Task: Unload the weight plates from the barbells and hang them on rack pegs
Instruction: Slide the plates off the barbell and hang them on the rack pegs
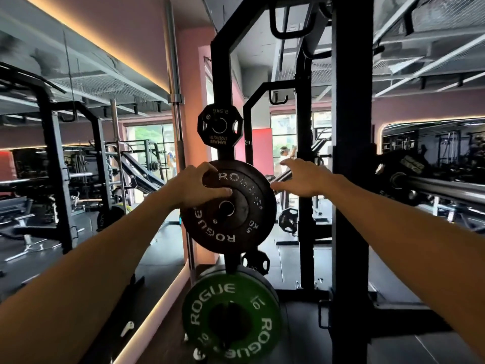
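A black 5 kg Rogue plate (236, 219) hangs on a middle peg of the black rack upright (220, 74). My left hand (199, 185) grips its upper left rim, thumb across the face and fingers curled over the edge. My right hand (301, 179) hovers just off the plate's upper right edge, fingers spread and holding nothing. Above hangs a small black 2.5 kg plate (220, 126). Below it a green 10 kg Rogue plate (231, 316) sits on a lower peg. A barbell sleeve (433, 187) enters from the right, behind the near post.
A thick black rack post (351, 179) stands close on the right. A bare barbell (174, 88) stands upright against the pink wall. A mirror (65, 153) on the left shows racks and benches. Small black plates (288, 220) hang further back.
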Demonstrator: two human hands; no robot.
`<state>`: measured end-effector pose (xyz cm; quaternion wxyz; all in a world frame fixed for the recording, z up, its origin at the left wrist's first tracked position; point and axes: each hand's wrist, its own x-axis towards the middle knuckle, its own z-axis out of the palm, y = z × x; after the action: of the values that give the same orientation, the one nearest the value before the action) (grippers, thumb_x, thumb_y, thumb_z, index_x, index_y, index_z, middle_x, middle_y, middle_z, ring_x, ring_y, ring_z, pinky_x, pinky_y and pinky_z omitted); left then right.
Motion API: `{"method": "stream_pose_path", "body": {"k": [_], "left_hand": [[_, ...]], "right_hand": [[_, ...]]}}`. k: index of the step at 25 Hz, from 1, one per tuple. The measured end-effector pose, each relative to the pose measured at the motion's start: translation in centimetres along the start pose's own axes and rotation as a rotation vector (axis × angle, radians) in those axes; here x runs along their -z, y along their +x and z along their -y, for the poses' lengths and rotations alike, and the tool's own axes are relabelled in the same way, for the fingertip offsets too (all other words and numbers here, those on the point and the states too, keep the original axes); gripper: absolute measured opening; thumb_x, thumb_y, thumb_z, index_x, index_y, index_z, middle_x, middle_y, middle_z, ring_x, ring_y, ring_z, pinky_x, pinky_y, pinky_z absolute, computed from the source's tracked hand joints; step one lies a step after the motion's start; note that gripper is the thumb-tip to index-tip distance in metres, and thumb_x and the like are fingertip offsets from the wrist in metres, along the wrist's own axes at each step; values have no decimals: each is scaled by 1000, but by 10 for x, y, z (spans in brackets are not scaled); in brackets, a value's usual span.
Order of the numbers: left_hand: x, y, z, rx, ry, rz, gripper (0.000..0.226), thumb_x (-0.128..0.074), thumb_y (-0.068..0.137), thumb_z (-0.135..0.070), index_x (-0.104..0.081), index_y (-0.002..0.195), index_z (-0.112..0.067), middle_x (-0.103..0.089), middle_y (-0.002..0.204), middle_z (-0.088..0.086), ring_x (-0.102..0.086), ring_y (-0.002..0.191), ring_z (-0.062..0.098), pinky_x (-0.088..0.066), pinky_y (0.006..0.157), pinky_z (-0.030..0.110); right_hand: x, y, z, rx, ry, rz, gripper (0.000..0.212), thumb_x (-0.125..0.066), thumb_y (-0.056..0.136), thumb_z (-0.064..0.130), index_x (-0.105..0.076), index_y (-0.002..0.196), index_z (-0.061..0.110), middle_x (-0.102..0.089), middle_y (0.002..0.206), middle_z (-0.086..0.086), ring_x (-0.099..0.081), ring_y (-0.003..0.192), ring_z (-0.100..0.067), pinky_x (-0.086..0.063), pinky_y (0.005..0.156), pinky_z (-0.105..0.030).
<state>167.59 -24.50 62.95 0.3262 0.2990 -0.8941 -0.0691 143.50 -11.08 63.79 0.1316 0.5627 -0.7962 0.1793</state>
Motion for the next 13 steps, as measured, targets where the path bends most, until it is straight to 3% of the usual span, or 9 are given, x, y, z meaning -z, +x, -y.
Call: {"method": "stream_pose_path", "body": {"k": [2,6,9,13], "left_hand": [[3,-26,-29,8,-11,4,79,-71,62,-73,-49,125,-31,-60,118,2,-60,101,20,-51,89,37],[-2,-58,-85,-4,-31,5,75,-72,66,-68,-50,126,-28,-58,126,1,-57,110,21,-47,93,36],[-11,-71,-129,-7,-51,39,91,-67,55,-77,-49,129,-28,-58,127,1,-57,111,22,-47,95,38],[-39,-66,-188,-58,-62,55,82,-74,65,-68,-49,128,-23,-60,118,-1,-57,107,19,-45,89,34]], "right_hand": [[13,-36,-7,9,-19,7,88,-52,80,72,-22,150,28,-28,156,-3,-36,139,-28,-29,111,-52],[46,-97,-34,-8,-19,24,89,-51,80,73,-20,151,29,-24,158,-1,-32,142,-27,-19,113,-53],[70,-135,-69,-54,-52,17,86,-50,82,71,-21,151,28,-25,158,-3,-33,141,-27,-19,114,-54],[92,-174,-124,-138,-122,31,86,-49,83,70,-21,151,26,-27,157,-4,-33,141,-28,-20,114,-54]]}}
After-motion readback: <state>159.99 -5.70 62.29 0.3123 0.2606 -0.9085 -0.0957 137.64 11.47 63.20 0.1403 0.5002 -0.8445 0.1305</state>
